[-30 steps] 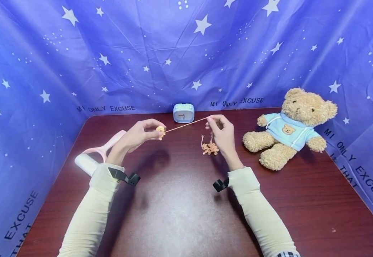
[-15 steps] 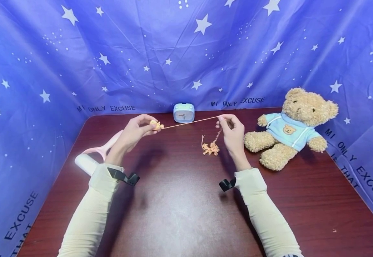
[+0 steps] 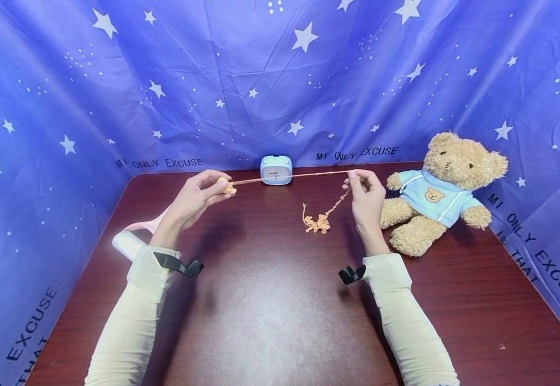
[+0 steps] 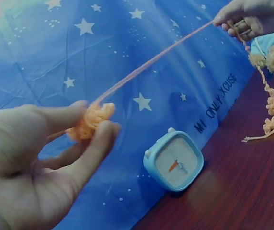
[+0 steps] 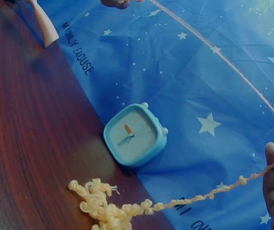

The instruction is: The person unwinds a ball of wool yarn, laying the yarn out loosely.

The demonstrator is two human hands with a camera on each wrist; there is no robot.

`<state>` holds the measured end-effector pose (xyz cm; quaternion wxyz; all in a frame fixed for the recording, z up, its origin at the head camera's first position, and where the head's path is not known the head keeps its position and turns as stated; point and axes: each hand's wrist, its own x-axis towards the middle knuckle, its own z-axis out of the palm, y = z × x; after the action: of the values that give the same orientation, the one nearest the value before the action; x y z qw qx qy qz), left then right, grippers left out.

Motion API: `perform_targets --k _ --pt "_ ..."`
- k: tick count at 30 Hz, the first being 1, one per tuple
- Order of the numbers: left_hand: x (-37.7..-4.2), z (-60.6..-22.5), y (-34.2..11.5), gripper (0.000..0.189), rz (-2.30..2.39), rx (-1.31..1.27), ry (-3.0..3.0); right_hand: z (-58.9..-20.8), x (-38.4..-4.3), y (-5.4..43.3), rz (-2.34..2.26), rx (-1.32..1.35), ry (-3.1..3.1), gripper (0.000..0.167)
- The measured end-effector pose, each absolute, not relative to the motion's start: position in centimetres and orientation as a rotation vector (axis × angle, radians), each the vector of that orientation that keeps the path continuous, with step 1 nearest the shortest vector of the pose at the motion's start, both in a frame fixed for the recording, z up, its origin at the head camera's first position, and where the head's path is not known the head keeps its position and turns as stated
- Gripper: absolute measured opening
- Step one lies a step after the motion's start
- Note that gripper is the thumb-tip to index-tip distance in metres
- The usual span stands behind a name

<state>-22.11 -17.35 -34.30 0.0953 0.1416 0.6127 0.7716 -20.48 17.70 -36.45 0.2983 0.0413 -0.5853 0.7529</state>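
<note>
with left hand (image 3: 198, 194), pinches a small orange clump (image 4: 98, 114) between thumb and fingers. with right hand (image 3: 368, 197), pinches strand (image 3: 321, 173) between thumb and forefinger. from clump to right hand, runs taut and nearly straight: long axis side to side, slightly higher at the right end; looks doubled near the clump. past the right pinch, slants down kinked and leftward to a loose pile (image 3: 317, 223) on table (image 3: 270, 300). sits below and left of right hand, clearly nearer to right than to left. at the table's back edge, between the hands: clock (image 5: 134, 136), crossed by the strand in the head view. just right of right hand: bear (image 3: 434, 206), leaning back. beside left forearm: white-and-pink roller (image 3: 127, 245), partly hidden by the arm. behind it all: starry curtain (image 3: 241, 69).
</note>
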Motion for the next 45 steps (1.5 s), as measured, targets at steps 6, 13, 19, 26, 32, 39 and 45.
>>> perform_targets --k 6,13,19,26,32,39,45 --pt "-22.3 -34.3 -17.2 0.019 2.38 0.319 1.879 -38.0 -21.5 18.7 1.961 0.08 -1.532 0.003" --pt "-22.5 -33.9 -17.1 0.014 2.467 0.031 2.016 -37.6 -21.4 19.5 1.936 0.049 -1.492 0.006" --pt "-22.6 -33.8 -17.5 0.007 2.49 -0.112 2.036 -37.7 -21.7 20.1 1.897 0.022 -1.496 0.004" --pt "-22.7 -33.8 -17.4 0.012 2.549 -0.116 2.018 -37.8 -21.4 20.7 1.903 -0.022 -1.593 0.02" --pt "-22.6 -33.7 -17.3 0.013 2.502 -0.097 2.047 -38.5 -21.3 21.0 1.849 -0.063 -1.784 0.021" --pt "-22.5 -33.7 -17.1 0.009 2.278 -0.079 2.306 -40.0 -21.4 20.5 1.624 -0.047 -2.16 0.017" --pt "-22.5 -34.0 -16.7 0.012 2.291 0.024 2.226 -41.6 -21.4 19.8 1.429 0.08 -2.461 0.013"
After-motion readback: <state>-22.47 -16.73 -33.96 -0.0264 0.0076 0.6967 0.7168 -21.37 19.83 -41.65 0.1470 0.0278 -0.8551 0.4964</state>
